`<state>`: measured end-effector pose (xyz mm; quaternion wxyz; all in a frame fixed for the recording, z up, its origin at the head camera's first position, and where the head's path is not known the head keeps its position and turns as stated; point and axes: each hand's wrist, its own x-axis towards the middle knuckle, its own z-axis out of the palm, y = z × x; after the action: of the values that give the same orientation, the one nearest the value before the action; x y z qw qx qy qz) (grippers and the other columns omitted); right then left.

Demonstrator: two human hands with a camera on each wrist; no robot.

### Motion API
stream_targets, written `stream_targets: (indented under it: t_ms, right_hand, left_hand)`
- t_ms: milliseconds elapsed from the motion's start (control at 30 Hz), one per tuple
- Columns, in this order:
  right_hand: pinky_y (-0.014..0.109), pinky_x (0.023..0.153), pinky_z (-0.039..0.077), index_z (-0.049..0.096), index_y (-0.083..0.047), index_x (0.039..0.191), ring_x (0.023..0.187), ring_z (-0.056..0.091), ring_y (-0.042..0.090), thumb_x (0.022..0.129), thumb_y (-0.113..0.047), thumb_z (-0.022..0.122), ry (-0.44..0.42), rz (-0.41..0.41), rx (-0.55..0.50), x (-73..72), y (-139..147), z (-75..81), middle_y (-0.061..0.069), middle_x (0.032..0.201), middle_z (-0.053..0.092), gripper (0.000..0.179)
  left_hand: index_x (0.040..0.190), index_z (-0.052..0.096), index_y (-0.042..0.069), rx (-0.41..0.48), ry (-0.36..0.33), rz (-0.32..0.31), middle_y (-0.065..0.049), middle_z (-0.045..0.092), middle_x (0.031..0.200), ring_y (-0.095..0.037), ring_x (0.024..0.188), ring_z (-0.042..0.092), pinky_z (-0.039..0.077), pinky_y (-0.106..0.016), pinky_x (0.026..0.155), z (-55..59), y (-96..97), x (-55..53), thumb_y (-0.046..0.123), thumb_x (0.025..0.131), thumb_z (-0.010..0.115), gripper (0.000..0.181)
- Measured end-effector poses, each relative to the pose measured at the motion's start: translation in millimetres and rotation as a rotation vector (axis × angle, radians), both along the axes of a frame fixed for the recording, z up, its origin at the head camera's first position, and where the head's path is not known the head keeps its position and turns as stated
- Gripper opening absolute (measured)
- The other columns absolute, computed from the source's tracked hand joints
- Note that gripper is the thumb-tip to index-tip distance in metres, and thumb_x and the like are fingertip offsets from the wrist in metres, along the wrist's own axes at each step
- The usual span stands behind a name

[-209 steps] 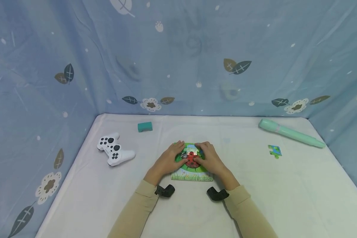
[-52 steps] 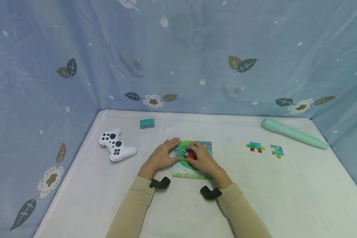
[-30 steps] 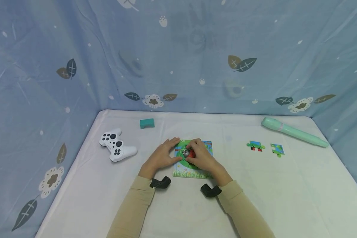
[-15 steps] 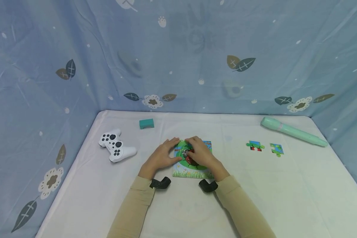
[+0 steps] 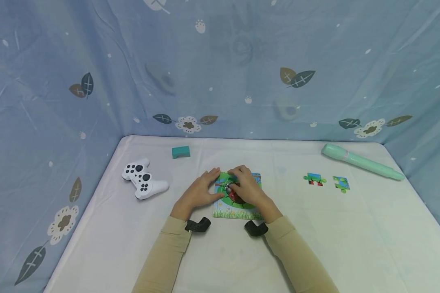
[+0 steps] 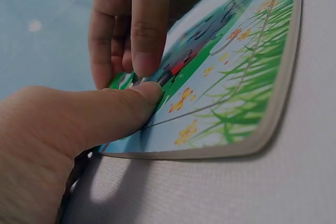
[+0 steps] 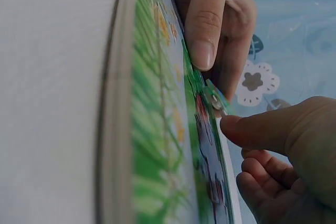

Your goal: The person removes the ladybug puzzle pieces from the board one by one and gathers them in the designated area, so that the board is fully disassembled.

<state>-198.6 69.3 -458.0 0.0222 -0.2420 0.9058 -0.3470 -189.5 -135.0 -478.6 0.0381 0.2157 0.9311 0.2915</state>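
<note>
Grip, head view: right hand (image 5: 247, 189) bends thumb and fingers over the ladybug picture on the puzzle board (image 5: 225, 213); what its tips pinch is too small to make out from here.
Other hand: left hand (image 5: 199, 192) is loose and extended, resting at the board's left edge.
Board: flat on the white tablecloth (image 5: 220, 264), between the two hands, grass border nearest the person.
Loose pieces: a red, green and blue one (image 5: 315, 179) and a blue and green one (image 5: 342, 184), just apart from each other, to the right of the board.
Round about: white game controller (image 5: 154, 188) and teal block (image 5: 181, 152) on the left; mint-green stick (image 5: 363, 162) at far right; blue curtain (image 5: 242, 53) behind.
Left wrist view: left thumb lies straight across the board's face, its tip near the right thumb, which points down.
Right wrist view: right thumb meets the edge of a tilted puzzle piece (image 7: 214, 96), pinched just over the board; the left thumb presses on the board beside it.
</note>
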Motion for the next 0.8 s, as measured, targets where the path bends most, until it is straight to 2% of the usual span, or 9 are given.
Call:
stream_targets:
  t_ms: [400,800]
  right_hand:
    - [0.049,0.096,0.047,0.057,-0.001,0.126,0.116,0.048,0.034,0.088,-0.011,0.067,0.030,-0.055,-0.022,4.7,29,10.8,0.019,0.123,0.049,0.040]
    - [0.058,0.101,0.039,0.054,0.002,0.128,0.122,0.043,0.042,0.089,-0.006,0.064,0.026,-0.222,-0.026,1.2,101,6.8,0.025,0.127,0.047,0.041]
  left_hand:
    - [0.146,0.037,0.008,-0.014,0.005,-0.004,-0.010,0.032,0.153,-0.040,0.141,0.026,0.028,-0.052,0.115,-2.4,0.3,-0.7,0.045,0.083,0.068,0.080]
    - [0.146,0.037,0.008,-0.001,0.001,-0.005,-0.011,0.032,0.153,-0.039,0.142,0.025,0.027,-0.052,0.115,-0.2,0.7,0.6,0.045,0.083,0.068,0.080]
